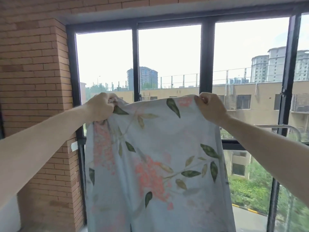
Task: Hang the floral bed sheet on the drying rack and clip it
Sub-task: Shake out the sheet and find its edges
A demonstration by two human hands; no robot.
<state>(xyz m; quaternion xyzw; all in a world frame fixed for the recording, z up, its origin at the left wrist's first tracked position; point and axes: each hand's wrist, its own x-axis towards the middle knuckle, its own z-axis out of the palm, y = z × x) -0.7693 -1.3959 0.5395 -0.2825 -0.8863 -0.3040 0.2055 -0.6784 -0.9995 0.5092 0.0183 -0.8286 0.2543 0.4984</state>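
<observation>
Hanging between both raised hands, the sheet (pixel 155 164) falls straight down from them in front of the window (pixel 168 56), its pink flowers and green leaves facing the person. The left hand (pixel 100 106) grips a bunched top corner in a closed fist; the right hand (pixel 210 106) pinches the other end of the top edge with curled fingers. A curved rack (pixel 284 127) bar shows just below and beyond the right forearm, apart from the sheet. A brick wall (pixel 33 81) stands beyond the left arm.
</observation>
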